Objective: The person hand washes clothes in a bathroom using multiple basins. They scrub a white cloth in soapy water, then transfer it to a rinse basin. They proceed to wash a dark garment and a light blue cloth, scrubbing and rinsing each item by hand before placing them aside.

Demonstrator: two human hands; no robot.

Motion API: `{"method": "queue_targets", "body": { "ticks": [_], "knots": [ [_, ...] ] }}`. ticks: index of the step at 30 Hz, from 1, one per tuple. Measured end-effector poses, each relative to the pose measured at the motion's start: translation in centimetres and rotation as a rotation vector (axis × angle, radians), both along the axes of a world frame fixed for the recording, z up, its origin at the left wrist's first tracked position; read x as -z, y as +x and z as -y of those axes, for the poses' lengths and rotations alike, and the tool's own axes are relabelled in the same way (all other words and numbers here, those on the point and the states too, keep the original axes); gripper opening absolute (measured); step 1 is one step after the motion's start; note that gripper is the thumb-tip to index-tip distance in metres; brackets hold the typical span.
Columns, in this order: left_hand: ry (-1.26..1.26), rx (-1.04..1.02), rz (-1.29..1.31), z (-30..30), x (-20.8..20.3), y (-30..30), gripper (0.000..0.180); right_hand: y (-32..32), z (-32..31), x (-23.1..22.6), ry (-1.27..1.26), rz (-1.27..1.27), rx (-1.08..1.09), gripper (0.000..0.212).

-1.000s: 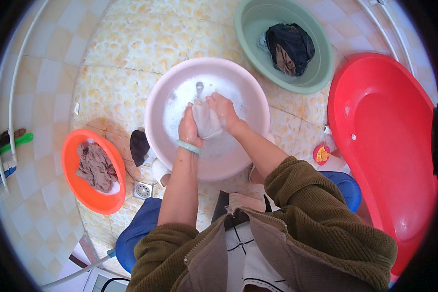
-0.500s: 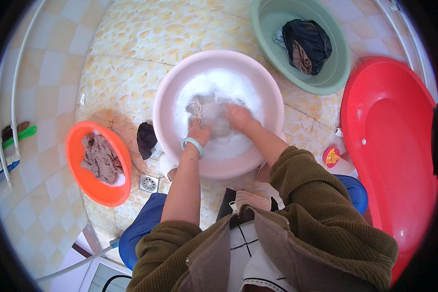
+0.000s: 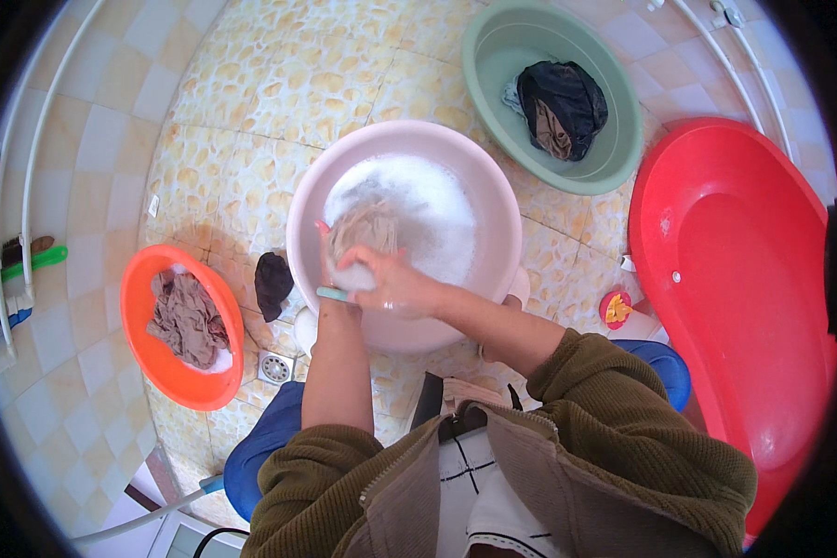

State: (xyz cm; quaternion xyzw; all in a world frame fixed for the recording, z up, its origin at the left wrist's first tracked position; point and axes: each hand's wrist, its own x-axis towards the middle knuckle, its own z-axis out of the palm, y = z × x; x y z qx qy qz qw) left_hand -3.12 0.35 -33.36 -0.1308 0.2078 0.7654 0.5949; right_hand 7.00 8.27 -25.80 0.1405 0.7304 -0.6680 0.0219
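Observation:
A round pale pink basin (image 3: 504, 237) holds sudsy water (image 3: 437, 214). A wet beige-grey cloth (image 3: 367, 228) hangs bunched over the basin's left side. My left hand (image 3: 326, 265), below a pale green bangle (image 3: 333, 294), grips the cloth from the left; most of its fingers are hidden behind it. My right hand (image 3: 391, 279) reaches across to the left, with thumb and fingers curled round a whitish, soapy-looking lump at the cloth's near end. Whether that lump is a fold of the cloth or something else is unclear.
An orange basin (image 3: 135, 344) with a brown-grey garment (image 3: 188, 319) stands left, beside a black cloth (image 3: 272, 285) and a floor drain (image 3: 274, 367). A green tub (image 3: 493, 56) holds dark clothes (image 3: 572, 107) at far right. A red baby bath (image 3: 744, 307) lies right.
Both hands have come up out of the suds with the cloth, toward the basin's left side. My right hand has swung left to meet my left hand. The view has shifted slightly.

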Motion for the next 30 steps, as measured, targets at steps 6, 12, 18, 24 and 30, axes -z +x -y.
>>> {"method": "queue_targets", "body": {
  "ticks": [6, 12, 18, 24, 30],
  "knots": [
    [0.128, -0.034, 0.149, -0.1, 0.0, 0.1, 0.057, -0.4, -0.1, -3.3, -0.263, 0.058, -0.199, 0.045],
    [-0.236, -0.091, -0.039, -1.5, -3.0, 0.4, 0.051, -0.2, -10.9, 0.9, -0.469, 0.049, 0.125, 0.041],
    [-0.286, 0.047, -0.152, -4.8, -3.6, 2.0, 0.04, 1.0, -10.1, 7.7, -0.673, 0.066, 0.44, 0.034],
    [-0.214, 0.109, -0.088, -6.3, -4.7, 4.6, 0.038, 0.4, -5.3, 6.7, -1.418, -0.26, 0.88, 0.041],
    [-0.218, 0.244, -0.059, -3.9, -1.9, 4.6, 0.057, 2.2, -7.8, 5.8, -1.02, -0.059, 0.803, 0.045]
  ]
}}
